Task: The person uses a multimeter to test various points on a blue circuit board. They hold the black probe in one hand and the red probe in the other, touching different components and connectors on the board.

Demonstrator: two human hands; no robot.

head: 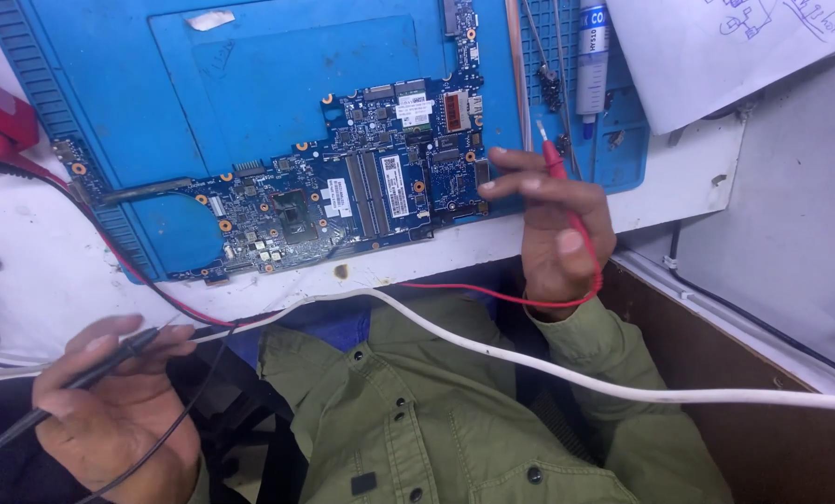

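— What are your hands doing right now?

— Looking down from my head, I am pinching the red probe in my right hand, fingers closed around it, its tip hovering just beside the right edge of the blue circuit board. My left hand is curling around the black probe, well apart from the board, down by my lap.

— So how far along are you?

— I am judging that neither tip is touching the board yet; probing is left.

— Any labels?

— White rectangular stickers are sitting mid-board. A white syringe-shaped tube is lying on the blue mat, beside a scribbled white paper.
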